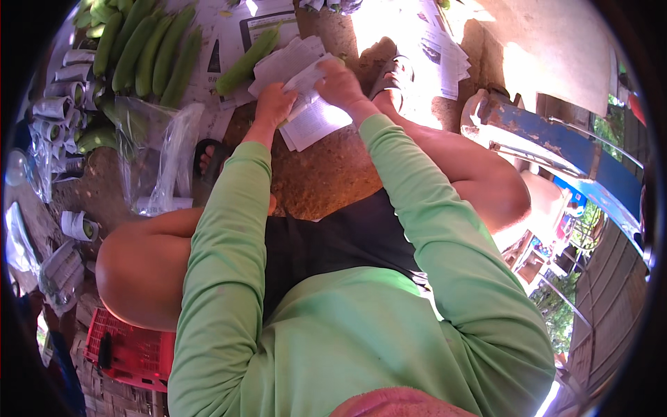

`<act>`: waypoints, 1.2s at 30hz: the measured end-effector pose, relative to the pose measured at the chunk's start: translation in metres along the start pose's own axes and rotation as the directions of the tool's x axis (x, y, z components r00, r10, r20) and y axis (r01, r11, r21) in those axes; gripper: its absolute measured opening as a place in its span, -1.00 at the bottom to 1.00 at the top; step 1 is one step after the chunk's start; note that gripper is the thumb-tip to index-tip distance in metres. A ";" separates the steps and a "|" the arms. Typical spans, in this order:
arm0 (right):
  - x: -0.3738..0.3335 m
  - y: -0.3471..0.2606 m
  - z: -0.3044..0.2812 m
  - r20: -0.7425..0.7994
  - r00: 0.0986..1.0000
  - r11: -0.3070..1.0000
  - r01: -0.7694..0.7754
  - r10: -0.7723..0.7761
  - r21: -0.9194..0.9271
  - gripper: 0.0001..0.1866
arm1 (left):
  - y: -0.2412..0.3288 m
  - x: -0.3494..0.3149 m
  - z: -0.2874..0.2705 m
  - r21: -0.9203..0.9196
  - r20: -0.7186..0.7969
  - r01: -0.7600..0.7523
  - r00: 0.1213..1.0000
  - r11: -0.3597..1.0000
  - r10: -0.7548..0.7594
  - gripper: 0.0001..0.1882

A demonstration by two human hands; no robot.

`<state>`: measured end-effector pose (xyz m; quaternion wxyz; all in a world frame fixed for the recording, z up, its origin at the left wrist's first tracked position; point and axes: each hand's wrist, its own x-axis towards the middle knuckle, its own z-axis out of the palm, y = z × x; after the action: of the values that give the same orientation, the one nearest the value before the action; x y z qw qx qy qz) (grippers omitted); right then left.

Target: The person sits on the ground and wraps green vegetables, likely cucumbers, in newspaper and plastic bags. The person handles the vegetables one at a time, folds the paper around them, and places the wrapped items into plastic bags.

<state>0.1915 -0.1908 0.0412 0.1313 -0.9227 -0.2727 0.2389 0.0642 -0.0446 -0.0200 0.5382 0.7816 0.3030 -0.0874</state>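
My left hand [274, 105] is closed at the left edge of a paper sheet [306, 82], low over the ground between my feet. Across from it, my right hand [338, 85] has its fingers bent around the sheet's right edge. A small bit of green shows under my left hand; what it belongs to is hidden. More printed paper [316, 126] lies below the hands. Just left of and beyond them, a single long green gourd [248, 62] rests on the papers, touching the stack of loose sheets [283, 64].
Several long green gourds [149, 59] lie at the far left. Paper-wrapped rolls [59, 118] are stacked beside them, near a clear plastic bag [156, 149]. A paper pile [441, 59] lies beyond my right foot. A red crate [132, 351] stands behind my left knee; a blue beam [549, 135] is at right.
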 end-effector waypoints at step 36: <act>-0.085 -0.163 -0.231 0.409 0.705 0.620 0.707 -0.580 -0.339 -0.49 | 0.168 -0.158 -0.152 0.509 0.061 -0.413 0.893 0.756 0.446 -0.41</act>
<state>0.1757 -0.1318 0.3297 -0.0570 -0.7238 -0.6515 0.2199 0.0044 -0.0083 0.2477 0.3081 0.9461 0.0985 -0.0135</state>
